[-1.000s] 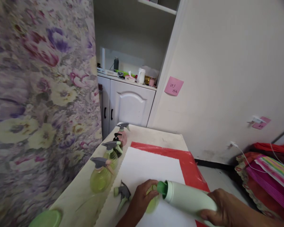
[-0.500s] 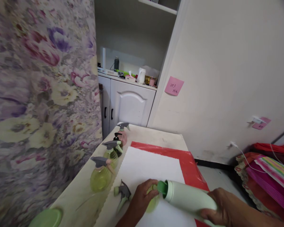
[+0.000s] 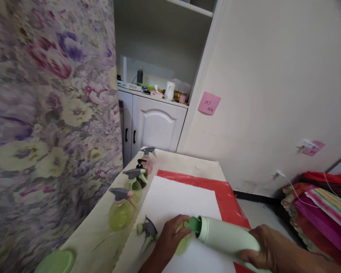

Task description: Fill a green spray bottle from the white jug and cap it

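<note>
Small table (image 3: pixel 187 163) beside floral curtain (image 3: pixel 45 113); white sheet (image 3: pixel 182 201) over red mat (image 3: pixel 230 197), bare toward 12 o'clock. Left hand (image 3: pixel 170 237) curled around small yellow-green bottle (image 3: pixel 184 242). Right hand (image 3: pixel 261 246) wrapped round tilted pale green flask (image 3: pixel 227 239), spout (image 3: pixel 194 225) at the bottle. Loose sprayer head (image 3: pixel 147 231) at 9 o'clock; spray bottles (image 3: pixel 122 212) line the left edge.

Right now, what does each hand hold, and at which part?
The right hand grips the pale green bottle around its lower body, tilted. The left hand wraps the small yellow-green bottle around its body, under the mouth.
</note>
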`<state>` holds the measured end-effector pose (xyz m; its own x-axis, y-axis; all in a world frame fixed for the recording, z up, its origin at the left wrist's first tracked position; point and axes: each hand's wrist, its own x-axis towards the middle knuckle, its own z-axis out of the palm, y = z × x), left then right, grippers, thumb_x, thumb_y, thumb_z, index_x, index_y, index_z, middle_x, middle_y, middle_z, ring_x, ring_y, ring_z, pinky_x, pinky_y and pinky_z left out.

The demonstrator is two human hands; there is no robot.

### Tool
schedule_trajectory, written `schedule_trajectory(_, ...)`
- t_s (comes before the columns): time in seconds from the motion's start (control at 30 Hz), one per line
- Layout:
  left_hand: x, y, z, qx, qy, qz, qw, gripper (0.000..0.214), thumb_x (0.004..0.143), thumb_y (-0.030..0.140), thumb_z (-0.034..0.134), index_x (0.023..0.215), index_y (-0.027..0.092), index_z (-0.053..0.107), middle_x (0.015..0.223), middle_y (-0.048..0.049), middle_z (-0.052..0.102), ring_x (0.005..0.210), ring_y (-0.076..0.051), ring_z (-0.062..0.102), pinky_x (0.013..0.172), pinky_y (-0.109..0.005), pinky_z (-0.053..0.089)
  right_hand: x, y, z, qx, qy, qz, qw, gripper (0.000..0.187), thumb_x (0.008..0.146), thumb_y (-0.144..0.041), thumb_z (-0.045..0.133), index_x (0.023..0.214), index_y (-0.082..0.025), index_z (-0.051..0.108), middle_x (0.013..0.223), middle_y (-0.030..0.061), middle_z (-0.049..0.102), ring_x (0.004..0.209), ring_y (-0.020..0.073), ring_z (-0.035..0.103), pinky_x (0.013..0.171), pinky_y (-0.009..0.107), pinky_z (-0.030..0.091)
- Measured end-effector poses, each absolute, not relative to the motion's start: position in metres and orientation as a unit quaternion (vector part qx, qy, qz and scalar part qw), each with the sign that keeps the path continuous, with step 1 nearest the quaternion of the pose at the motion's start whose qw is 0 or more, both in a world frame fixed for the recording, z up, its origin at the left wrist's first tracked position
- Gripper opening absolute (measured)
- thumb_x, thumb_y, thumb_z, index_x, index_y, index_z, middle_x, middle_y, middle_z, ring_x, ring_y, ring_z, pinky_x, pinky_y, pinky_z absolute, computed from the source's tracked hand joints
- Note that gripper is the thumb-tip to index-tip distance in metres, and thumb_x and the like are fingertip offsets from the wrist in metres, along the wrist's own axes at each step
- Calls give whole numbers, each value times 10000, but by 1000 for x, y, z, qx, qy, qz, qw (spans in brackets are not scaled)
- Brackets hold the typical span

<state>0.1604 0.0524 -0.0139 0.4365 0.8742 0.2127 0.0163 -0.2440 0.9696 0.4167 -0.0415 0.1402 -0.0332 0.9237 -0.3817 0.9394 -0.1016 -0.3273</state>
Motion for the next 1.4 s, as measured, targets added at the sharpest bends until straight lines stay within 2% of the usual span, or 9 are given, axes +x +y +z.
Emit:
schedule_trajectory(0.9,160,50,-5,666,328,413,528,202,785,254,622,965,197,696,982,-41,739,961,-230,648,869,-280,445,420,-42,137,681,686,-256,3,403,737,-551,582,648,-158,586,545,-41,457,506,96,383,437,211,246)
schedule_trajectory(1.27,161,50,-8,660,330,418,530,201,780,247,623,963,204,695,966,-27,734,953,-225,647,864,-274,451,424,-42,133,691,682,-238,-1,331,742,-480,609,673,-157,618,564,-23,533,519,108,450,441,203,274)
schedule_trajectory(1.4,161,50,-9,661,328,419,530,202,789,251,624,974,205,691,983,-29,734,962,-226,646,872,-280,452,421,-43,136,698,674,-241,4,327,729,-473,612,666,-152,612,560,-24,516,519,108,442,439,203,269)
